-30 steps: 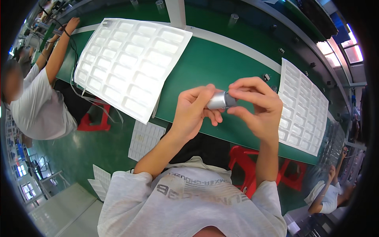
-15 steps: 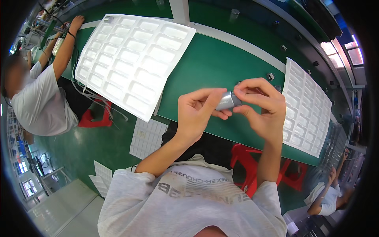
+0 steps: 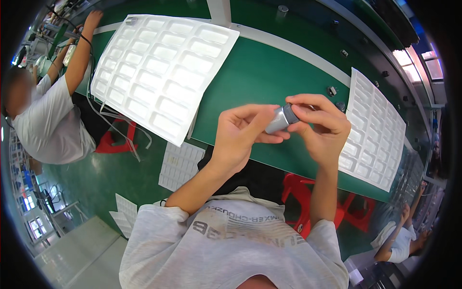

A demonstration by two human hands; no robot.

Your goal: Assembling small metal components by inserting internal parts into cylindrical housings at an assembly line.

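Between my hands, above the near edge of the green table (image 3: 240,77), is a small silver-grey cylinder (image 3: 276,123) with a dark grey end piece (image 3: 290,113). My left hand (image 3: 245,132) grips the silver body between thumb and fingers. At the dark end, my right hand (image 3: 320,120) pinches with thumb and fingertips. The cylinder tilts, its dark end up and to the right. A large white moulded tray (image 3: 196,79) with rows of hollows lies left of my hands. Another white tray (image 3: 370,130) lies just beyond my right hand.
One small silver part (image 3: 131,20) sits in the left tray's far corner. Small parts (image 3: 332,91) lie near the right tray. Red stools (image 3: 299,195) stand under the table edge. More trays (image 3: 180,166) are low on the left. A co-worker (image 3: 53,111) sits at far left.
The cylinder has tilted more steeply, and its dark end piece shows more clearly. My right fingers have shifted slightly up around that end. My left hand keeps its grip.
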